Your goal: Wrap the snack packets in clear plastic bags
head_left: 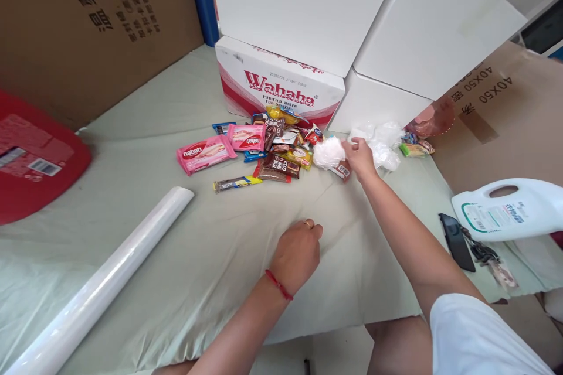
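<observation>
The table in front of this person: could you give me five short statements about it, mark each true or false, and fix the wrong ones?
1. The left hand has a red bracelet at its wrist. True.
2. The right hand is on the pink packs. False: the right hand is at the crumpled white bundle.
3. The Wahaha box stands behind the snack pile. True.
4. The white roll stands upright. False: the white roll lies flat.
5. The phone lies near the white jug. True.
</observation>
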Demonstrator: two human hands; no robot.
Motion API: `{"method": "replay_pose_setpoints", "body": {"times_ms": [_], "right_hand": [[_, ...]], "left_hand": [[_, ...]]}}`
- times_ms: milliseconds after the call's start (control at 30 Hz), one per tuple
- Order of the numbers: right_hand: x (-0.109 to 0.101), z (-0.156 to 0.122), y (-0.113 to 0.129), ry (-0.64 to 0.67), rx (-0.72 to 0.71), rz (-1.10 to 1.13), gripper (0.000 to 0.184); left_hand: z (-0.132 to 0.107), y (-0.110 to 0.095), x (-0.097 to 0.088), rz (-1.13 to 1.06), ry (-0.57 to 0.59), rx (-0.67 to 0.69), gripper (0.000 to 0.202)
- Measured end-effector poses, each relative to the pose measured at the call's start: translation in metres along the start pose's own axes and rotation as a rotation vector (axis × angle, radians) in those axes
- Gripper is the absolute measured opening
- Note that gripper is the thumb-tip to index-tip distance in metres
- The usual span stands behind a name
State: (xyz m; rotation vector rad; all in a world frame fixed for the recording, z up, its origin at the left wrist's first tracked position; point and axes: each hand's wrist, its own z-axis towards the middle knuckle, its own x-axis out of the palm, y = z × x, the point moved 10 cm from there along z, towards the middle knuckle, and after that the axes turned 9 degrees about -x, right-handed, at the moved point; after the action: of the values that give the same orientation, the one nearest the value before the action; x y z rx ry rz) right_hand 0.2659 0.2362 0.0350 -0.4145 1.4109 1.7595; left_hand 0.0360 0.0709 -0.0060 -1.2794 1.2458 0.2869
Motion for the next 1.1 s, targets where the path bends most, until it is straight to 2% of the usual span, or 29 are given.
{"method": "replay_pose_setpoints", "body": {"times_ms": [67, 133, 267, 433, 533, 600, 667, 767, 800, 900, 933, 1000, 1033, 1067, 1100], "right_hand": [[-0.001, 0.002, -0.001, -0.021, 0.035, -0.032, 0.038], [-0.01, -0.002, -0.002, -0.081, 0.05, -0.042, 0.032], [-0.033, -0.018, -0.018, -0.212, 0.107, 0.063, 0.04], [-0.065, -0.029, -0.034, -0.385, 0.121, 0.057, 0.045], [-0.072, -0.025, -0.039, -0.408, 0.179, 0.273, 0.039], [-0.064, -0.021, -0.042, -0.342, 0.276, 0.503, 0.034], [-0.055, -0.022, -0.035, -0.263, 0.339, 0.633, 0.039], [-0.041, -0.042, -0.009, -0.155, 0.338, 0.687, 0.048], [-0.032, -0.055, 0.002, -0.105, 0.336, 0.702, 0.048], [0.004, -0.109, 0.039, 0.112, 0.336, 0.71, 0.041], [0.017, -0.126, 0.054, 0.231, 0.297, 0.685, 0.038], [0.041, -0.151, 0.08, 0.489, 0.168, 0.604, 0.032], [0.044, -0.154, 0.085, 0.533, 0.117, 0.553, 0.03], [0.041, -0.147, 0.083, 0.507, 0.08, 0.494, 0.027], [0.032, -0.132, 0.075, 0.418, 0.065, 0.441, 0.026]], "left_hand": [[0.002, 0.003, 0.0, -0.039, -0.001, -0.026, 0.031], [0.004, 0.007, -0.003, -0.123, -0.021, -0.054, 0.031], [0.006, 0.019, -0.012, -0.307, -0.103, -0.103, 0.031], [0.007, 0.024, -0.018, -0.373, -0.172, -0.094, 0.029], [0.007, 0.023, -0.02, -0.388, -0.192, -0.077, 0.029], [0.007, 0.024, -0.02, -0.419, -0.204, -0.077, 0.028], [0.008, 0.025, -0.02, -0.51, -0.207, -0.084, 0.026], [0.011, 0.033, -0.014, -0.816, -0.146, -0.167, 0.015], [0.012, 0.037, -0.011, -0.943, -0.118, -0.215, 0.018], [0.014, 0.044, -0.003, -1.254, -0.054, -0.34, 0.061], [0.015, 0.044, -0.002, -1.316, -0.049, -0.353, 0.067], [0.016, 0.046, -0.005, -1.368, -0.072, -0.346, 0.056], [0.016, 0.049, -0.008, -1.37, -0.106, -0.342, 0.044], [0.016, 0.052, -0.01, -1.37, -0.138, -0.344, 0.034], [0.015, 0.055, -0.01, -1.38, -0.157, -0.355, 0.029]]}}
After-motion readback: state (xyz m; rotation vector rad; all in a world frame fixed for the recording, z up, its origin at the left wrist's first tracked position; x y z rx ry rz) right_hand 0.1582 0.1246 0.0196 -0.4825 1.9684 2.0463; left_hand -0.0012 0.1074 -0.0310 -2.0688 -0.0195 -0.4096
